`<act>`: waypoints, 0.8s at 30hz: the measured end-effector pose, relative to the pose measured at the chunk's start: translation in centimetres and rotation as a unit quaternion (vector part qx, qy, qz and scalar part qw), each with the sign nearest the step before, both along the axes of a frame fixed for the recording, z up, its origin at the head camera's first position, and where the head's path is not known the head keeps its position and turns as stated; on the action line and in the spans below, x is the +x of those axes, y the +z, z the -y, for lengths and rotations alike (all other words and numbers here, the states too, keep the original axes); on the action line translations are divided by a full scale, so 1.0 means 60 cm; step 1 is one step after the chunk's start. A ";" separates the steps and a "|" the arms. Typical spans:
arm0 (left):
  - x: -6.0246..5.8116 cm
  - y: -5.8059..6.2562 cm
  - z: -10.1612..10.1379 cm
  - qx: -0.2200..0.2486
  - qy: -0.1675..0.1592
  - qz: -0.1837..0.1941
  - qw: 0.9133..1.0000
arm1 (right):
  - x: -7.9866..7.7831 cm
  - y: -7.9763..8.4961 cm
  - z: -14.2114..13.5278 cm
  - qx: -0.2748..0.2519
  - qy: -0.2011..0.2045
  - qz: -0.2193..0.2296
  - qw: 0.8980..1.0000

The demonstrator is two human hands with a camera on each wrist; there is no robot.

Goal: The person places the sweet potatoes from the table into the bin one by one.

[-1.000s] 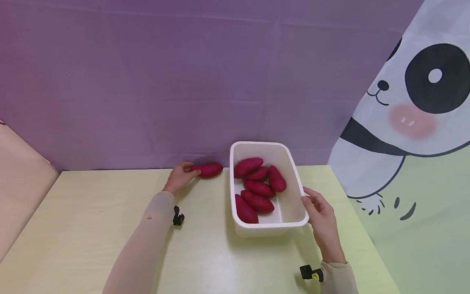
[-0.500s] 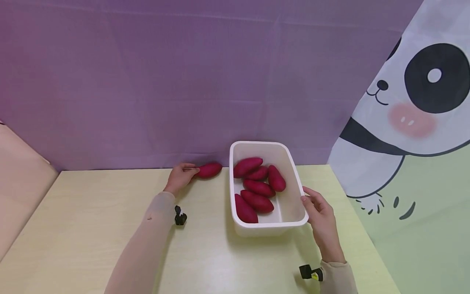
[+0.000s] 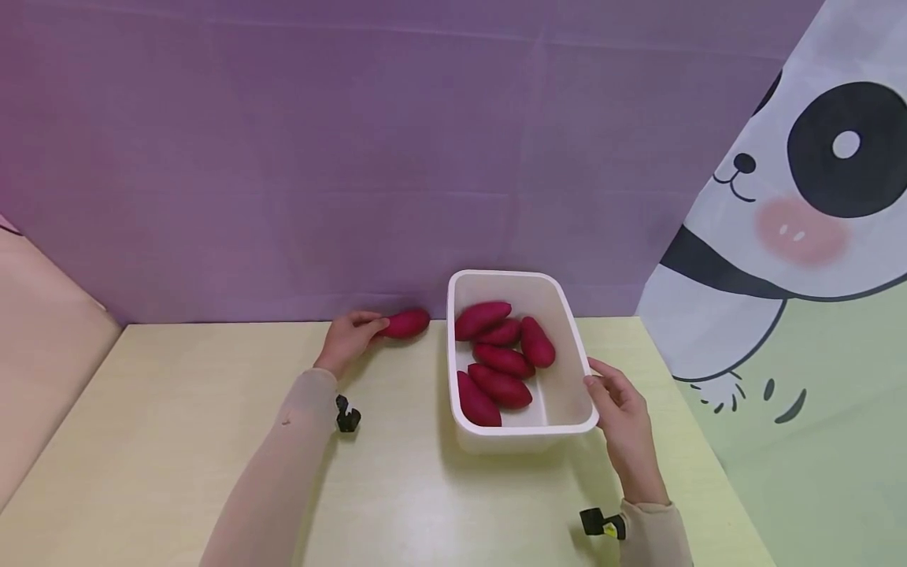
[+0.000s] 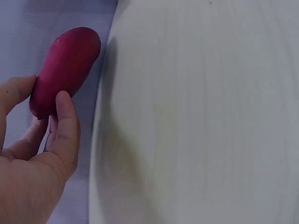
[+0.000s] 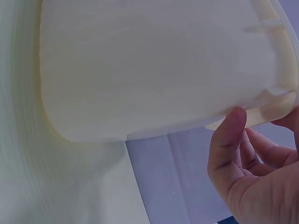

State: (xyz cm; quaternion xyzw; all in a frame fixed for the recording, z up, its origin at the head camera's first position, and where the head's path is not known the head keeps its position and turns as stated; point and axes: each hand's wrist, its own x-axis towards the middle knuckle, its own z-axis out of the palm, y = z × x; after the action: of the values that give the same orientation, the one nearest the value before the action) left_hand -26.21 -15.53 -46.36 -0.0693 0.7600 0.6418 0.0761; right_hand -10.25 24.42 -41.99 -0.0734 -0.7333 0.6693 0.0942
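A dark red sweet potato is at the back edge of the table, left of a white plastic bin. My left hand pinches its left end between thumb and fingers; the wrist view shows the rest of the sweet potato sticking out beyond the fingertips. Inside the bin lie several more sweet potatoes, mostly toward its left and back. At the bin's right side, my right hand grips the rim. Up close, the thumb of that hand lies against the outer wall.
The light wooden table runs up to a purple cloth backdrop. On the right hangs a cloth printed with a panda. A pale pink panel borders the left side. Small black cameras sit at the wrists.
My left fingers have closed further round the sweet potato's left end, and it appears slightly raised. The right hand and the bin have stayed put; the head view has shifted a little.
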 end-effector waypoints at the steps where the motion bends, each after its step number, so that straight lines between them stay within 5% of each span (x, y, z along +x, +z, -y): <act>1: 0.002 0.004 0.001 -0.003 -0.002 -0.003 1.000 | 0.000 0.000 0.000 -0.001 0.000 0.000 1.000; 11: 0.011 0.069 0.006 0.049 0.012 -0.063 0.997 | -0.002 -0.001 0.000 -0.010 0.000 -0.013 1.000; 24: 0.031 0.163 -0.027 0.031 0.018 -0.135 0.990 | -0.001 -0.002 0.000 -0.006 -0.003 -0.008 1.000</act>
State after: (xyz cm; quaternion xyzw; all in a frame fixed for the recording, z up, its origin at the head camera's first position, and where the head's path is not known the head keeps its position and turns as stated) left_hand -24.33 -13.89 -36.56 0.0067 0.7418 0.6695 -0.0369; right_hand -10.32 24.44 -42.11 -0.0712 -0.7281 0.6742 0.1014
